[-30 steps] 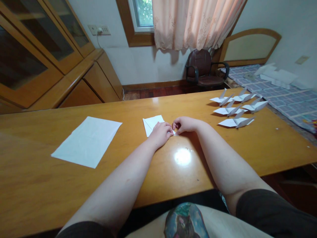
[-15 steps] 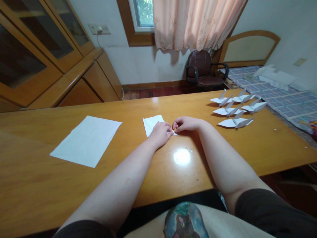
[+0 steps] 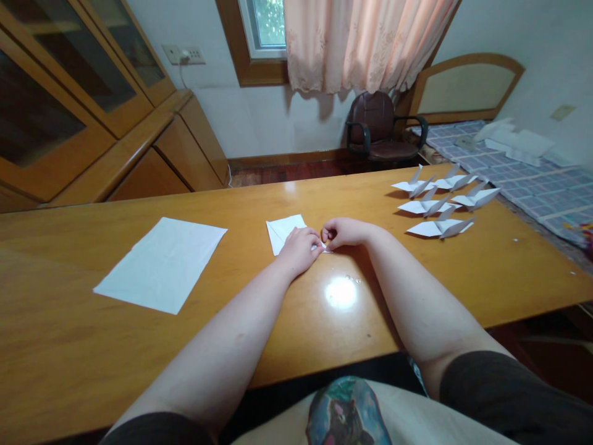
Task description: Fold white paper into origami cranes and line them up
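Observation:
A small folded sheet of white paper [image 3: 281, 230] lies on the table in front of me, with a diagonal crease showing on its left part. My left hand [image 3: 302, 248] rests over its right half, fingers bent and closed on the paper, covering much of it. At the paper's right corner, my right hand [image 3: 343, 232] has thumb and forefinger pinched together on the edge, its other fingers curled. The two hands' fingertips are almost touching. How the fold runs under the fingers is hidden.
A larger flat white sheet [image 3: 162, 266] lies to the left on the wooden table [image 3: 324, 334]. Several folded paper cranes [image 3: 440, 228] stand at the right rear. Beyond the table are a brown armchair [image 3: 377, 127], a bed [image 3: 523, 179] and a wooden cabinet [image 3: 139, 154].
My right hand has shifted very slightly left, closer to my left hand, covering a bit more of the paper's right corner. Otherwise things look the same.

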Motion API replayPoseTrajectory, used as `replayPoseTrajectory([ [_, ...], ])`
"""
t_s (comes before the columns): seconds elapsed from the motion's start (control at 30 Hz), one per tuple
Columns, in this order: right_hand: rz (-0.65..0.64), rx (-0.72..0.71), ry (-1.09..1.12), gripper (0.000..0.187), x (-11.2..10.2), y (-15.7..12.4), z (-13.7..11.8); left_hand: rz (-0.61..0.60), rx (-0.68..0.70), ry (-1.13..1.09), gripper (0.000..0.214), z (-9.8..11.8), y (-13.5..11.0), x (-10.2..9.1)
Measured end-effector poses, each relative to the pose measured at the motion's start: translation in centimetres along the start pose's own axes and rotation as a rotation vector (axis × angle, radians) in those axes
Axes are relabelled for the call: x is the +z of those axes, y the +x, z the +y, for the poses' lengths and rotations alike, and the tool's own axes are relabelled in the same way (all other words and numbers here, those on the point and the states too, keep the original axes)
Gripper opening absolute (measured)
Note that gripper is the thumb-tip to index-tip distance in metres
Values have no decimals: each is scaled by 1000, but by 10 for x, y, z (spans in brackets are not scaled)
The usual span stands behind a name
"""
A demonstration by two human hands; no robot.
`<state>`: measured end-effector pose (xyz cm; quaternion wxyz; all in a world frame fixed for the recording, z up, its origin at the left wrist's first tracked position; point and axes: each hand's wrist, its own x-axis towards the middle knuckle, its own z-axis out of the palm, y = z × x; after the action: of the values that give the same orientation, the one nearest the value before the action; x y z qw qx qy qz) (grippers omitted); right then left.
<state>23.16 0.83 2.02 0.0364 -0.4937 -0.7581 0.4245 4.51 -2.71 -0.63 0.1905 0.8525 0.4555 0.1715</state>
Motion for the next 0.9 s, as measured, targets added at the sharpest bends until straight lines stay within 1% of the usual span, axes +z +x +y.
replayPoseTrajectory([
  [0.2, 2, 16, -10, 31, 1, 2, 1, 5, 5, -15, 10, -1, 0, 0],
  [0.33, -14, -1, -21, 34, 0, 3, 3, 7, 7, -22, 10, -1, 0, 0],
  [0.6, -42, -26, -31, 35, -3, 1, 5, 9, 9, -21, 10, -2, 0, 2],
  [0.7, -50, -51, 5, 37, -5, 1, 10, 11, 10, -25, 11, -3, 0, 1],
  [0.8, -66, -64, 87, 31, -5, 1, 14, 6, 19, -26, 11, -3, -1, 0],
  [0.9, -55, -57, 100, 29, -5, 1, 14, 3, 27, -37, 11, -4, -1, 0],
])
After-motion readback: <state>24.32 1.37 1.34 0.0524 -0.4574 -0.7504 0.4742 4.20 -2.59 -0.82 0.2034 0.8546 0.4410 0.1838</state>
